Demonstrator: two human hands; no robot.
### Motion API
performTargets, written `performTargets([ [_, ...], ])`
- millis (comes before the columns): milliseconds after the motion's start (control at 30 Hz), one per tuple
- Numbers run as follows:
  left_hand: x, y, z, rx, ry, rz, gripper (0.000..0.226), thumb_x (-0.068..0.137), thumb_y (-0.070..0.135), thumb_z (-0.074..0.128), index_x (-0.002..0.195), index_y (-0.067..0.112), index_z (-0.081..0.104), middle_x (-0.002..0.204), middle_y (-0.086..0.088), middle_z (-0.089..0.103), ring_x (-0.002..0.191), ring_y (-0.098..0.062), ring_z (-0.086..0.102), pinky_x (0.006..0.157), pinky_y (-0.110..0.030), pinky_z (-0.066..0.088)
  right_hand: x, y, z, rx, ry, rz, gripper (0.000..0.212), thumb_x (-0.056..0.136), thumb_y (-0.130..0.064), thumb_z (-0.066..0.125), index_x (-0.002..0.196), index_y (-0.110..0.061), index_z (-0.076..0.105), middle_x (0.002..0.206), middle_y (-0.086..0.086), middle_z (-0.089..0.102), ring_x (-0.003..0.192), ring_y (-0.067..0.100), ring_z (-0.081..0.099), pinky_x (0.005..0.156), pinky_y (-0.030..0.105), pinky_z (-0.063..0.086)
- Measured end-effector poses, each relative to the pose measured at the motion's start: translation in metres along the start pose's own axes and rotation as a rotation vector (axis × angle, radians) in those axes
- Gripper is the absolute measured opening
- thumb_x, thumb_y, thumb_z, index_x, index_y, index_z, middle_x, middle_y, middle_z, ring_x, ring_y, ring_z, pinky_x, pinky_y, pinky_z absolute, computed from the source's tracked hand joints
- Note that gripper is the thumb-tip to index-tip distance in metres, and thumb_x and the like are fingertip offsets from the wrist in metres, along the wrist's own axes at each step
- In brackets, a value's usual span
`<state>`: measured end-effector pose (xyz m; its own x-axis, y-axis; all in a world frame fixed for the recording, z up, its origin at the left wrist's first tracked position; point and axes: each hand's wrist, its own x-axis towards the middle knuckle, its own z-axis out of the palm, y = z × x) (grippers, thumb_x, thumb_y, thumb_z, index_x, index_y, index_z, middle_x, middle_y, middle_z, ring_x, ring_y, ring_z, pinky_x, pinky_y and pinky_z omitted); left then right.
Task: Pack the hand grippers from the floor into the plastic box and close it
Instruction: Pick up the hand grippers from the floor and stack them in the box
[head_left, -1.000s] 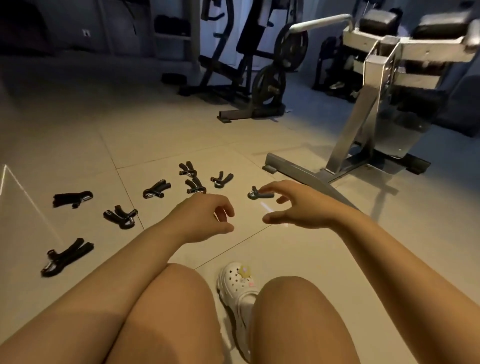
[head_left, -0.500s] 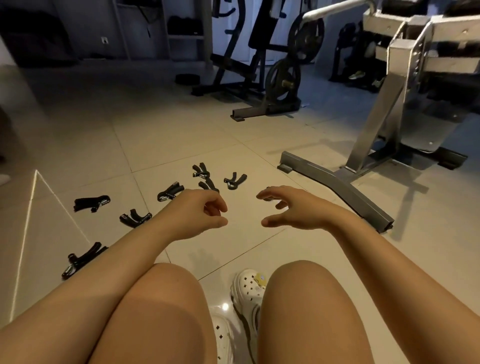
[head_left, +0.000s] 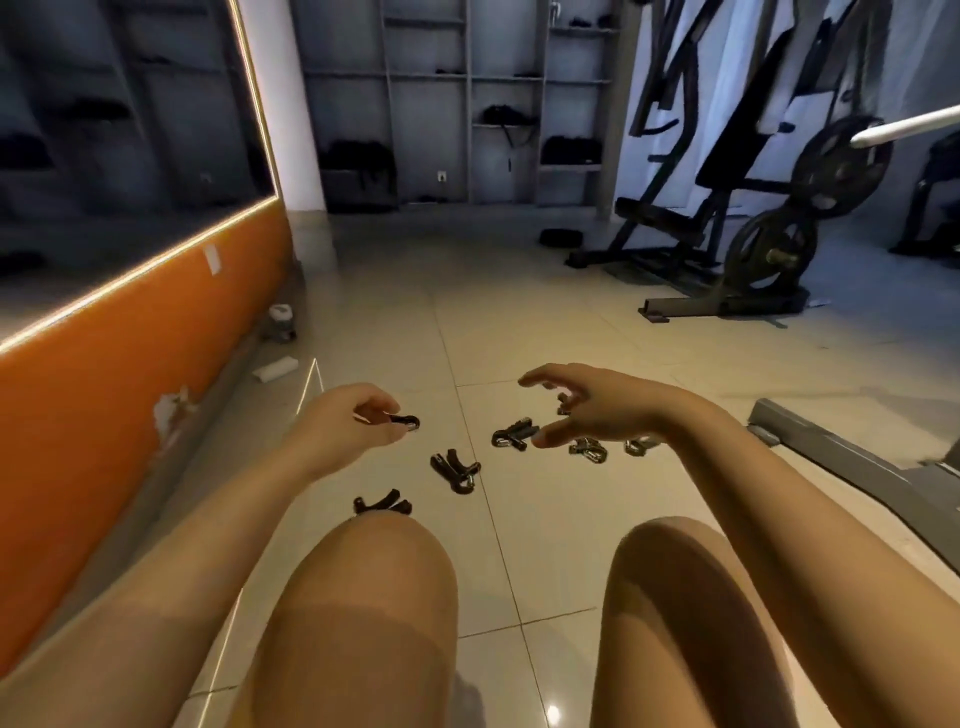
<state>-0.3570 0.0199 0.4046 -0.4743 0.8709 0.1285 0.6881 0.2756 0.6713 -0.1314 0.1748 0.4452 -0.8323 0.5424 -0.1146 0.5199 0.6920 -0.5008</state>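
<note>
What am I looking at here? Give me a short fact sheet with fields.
Setting: gym with pale tiled floor
Left hand: pinches one black spring hand gripper
Right hand: fingers spread, empty, over another black gripper
Other grippers: scattered on the floor
Plastic box: not in view
Nearby: orange wall panel, black weight machine

Both bare arms reach forward over the two bent knees. The left hand (head_left: 345, 423) has its fingers curled inward, the thumb close to the fingertips; if it pinches something I cannot tell. The right hand (head_left: 587, 410), well apart from the left, is spread: fingers stretched forward and slightly bent, the thumb pointing low toward the left hand.
</note>
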Motion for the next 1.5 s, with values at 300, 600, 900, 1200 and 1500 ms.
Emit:
performTargets([
  [300, 0.026, -0.088, -0.044, -0.119, 0.101, -0.068, 0.026, 0.081, 0.024, 0.072, 0.104, 0.028, 0.06, 0.097, 0.01, 0.062, 0.092, -0.004, 0.058, 0.082, -0.019, 0.045, 0.133, -0.061, 0.044, -0.088, -0.144, -0.077, 0.073, 0.081, -0.035, 0.072, 0.142, -0.035, 0.032, 0.15, -0.002, 0.03, 0.135, 0.023, 0.034, 0.107, 0.042, 0.036],
  [600, 0.084, -0.197, -0.029, -0.196, 0.065, -0.274, 0.022, 0.079, 0.025, 0.073, 0.098, 0.028, 0.063, 0.093, 0.008, 0.065, 0.089, -0.009, 0.061, 0.081, -0.023, 0.048, 0.264, -0.065, 0.111, -0.131, -0.321, -0.036, 0.077, 0.079, -0.041, 0.072, 0.143, -0.037, 0.029, 0.15, -0.003, 0.027, 0.133, 0.023, 0.036, 0.107, 0.043, 0.035],
  [900, 0.155, -0.242, -0.008, -0.357, 0.069, -0.279, 0.017, 0.079, 0.02, 0.074, 0.091, 0.029, 0.065, 0.085, 0.009, 0.066, 0.084, -0.009, 0.064, 0.081, -0.026, 0.05, 0.333, -0.033, 0.148, -0.159, -0.37, 0.102, 0.081, 0.08, -0.04, 0.072, 0.145, -0.032, 0.026, 0.15, 0.003, 0.028, 0.133, 0.026, 0.035, 0.107, 0.041, 0.035],
  [1200, 0.24, -0.283, 0.064, -0.323, -0.09, -0.261, 0.018, 0.081, 0.022, 0.072, 0.097, 0.024, 0.064, 0.091, 0.007, 0.064, 0.086, -0.006, 0.061, 0.078, -0.017, 0.046, 0.396, 0.043, 0.214, -0.083, -0.359, 0.276, 0.079, 0.083, -0.038, 0.068, 0.147, -0.024, 0.024, 0.148, 0.01, 0.029, 0.131, 0.031, 0.036, 0.107, 0.043, 0.035],
  [1500, 0.279, -0.373, 0.212, -0.122, -0.254, -0.365, 0.041, 0.078, 0.031, 0.074, 0.116, 0.023, 0.059, 0.112, 0.008, 0.052, 0.102, -0.01, 0.052, 0.087, -0.022, 0.038, 0.456, 0.18, 0.299, -0.038, -0.236, 0.467, 0.07, 0.085, -0.037, 0.064, 0.145, -0.028, 0.028, 0.15, 0.009, 0.027, 0.131, 0.031, 0.033, 0.104, 0.047, 0.037],
])
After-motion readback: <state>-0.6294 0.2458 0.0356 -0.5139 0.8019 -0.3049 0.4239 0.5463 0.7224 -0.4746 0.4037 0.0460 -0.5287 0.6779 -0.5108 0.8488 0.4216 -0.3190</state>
